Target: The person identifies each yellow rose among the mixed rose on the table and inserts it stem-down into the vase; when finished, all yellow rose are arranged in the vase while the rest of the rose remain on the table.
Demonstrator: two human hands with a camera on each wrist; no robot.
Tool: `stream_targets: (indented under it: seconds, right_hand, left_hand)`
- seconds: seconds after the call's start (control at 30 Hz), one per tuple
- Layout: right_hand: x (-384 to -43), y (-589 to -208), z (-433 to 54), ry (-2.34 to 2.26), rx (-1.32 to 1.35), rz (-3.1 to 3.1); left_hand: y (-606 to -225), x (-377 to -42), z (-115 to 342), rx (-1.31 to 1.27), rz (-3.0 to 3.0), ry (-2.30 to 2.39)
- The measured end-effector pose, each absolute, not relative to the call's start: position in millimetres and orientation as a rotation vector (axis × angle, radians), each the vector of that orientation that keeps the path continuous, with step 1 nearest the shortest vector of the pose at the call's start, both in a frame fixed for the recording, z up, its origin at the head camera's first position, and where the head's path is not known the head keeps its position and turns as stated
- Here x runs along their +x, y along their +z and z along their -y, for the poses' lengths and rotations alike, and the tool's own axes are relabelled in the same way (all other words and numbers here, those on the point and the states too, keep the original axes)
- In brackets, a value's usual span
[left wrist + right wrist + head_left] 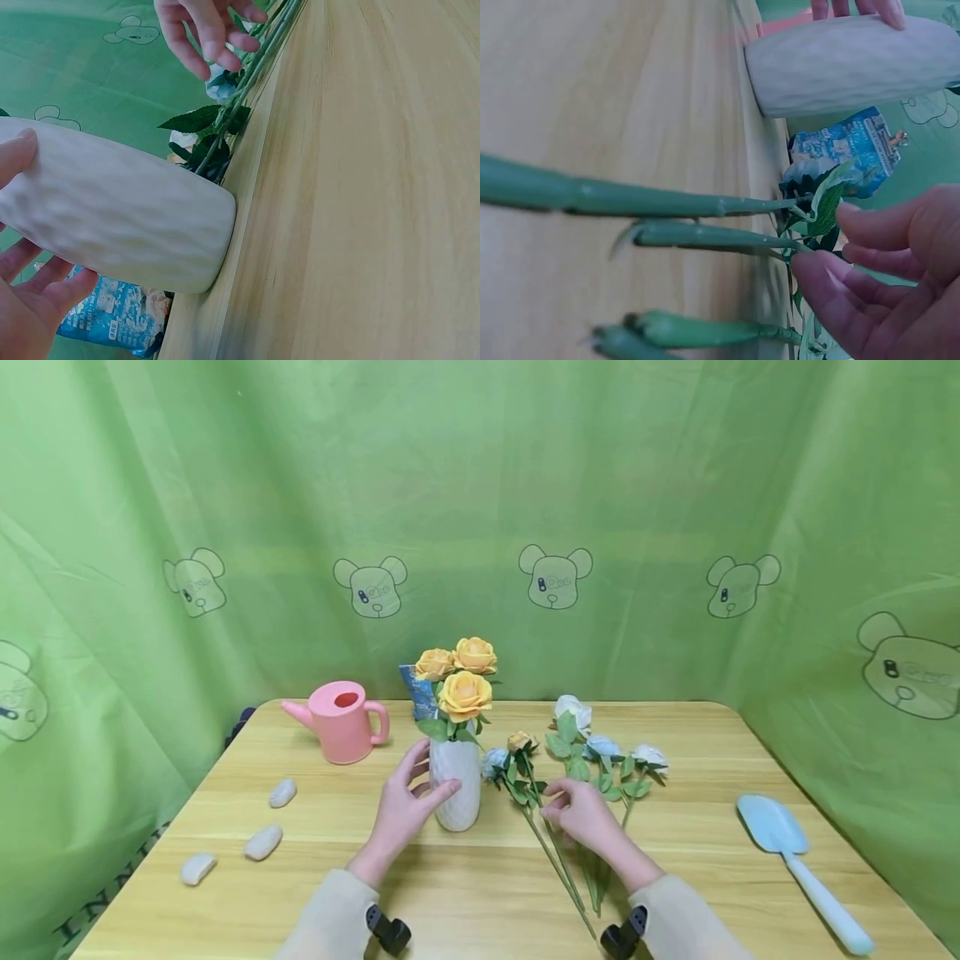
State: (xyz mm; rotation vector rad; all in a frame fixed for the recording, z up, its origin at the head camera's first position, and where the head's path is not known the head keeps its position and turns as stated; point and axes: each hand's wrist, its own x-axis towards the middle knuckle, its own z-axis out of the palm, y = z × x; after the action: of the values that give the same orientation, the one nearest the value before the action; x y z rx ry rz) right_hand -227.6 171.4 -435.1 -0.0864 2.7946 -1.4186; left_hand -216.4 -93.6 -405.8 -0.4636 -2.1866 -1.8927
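A white textured vase stands upright with several yellow roses in it. My left hand holds the vase from its left side, thumb across the front and fingers round the back. To the right, loose artificial roses lie on the table: a small yellow rose and a blue rose with long green stems. My right hand hovers over these stems. In the right wrist view, its thumb and fingers are loosely bent and apart, the fingertips right by the stems and leaves.
More white and blue roses lie behind the right hand. A pink watering can and a blue packet stand behind the vase. Three pale stones lie at left, a light blue shovel at right. Green curtains surround the wooden table.
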Motion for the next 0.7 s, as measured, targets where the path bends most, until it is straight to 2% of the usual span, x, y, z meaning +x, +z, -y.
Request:
stream_targets:
  seconds: [0.3,0.7]
  right_hand:
    - [-243.8,-442.2,-166.4,-1.302,0.025,-2.765]
    - [-247.6,-442.3,-165.1,-1.500,0.172,-2.607]
  left_hand:
    - [-405.9,-216.5,93.2,-0.466,2.185,-1.891]
    - [-405.4,-216.0,93.7,-0.451,2.201,-1.890]
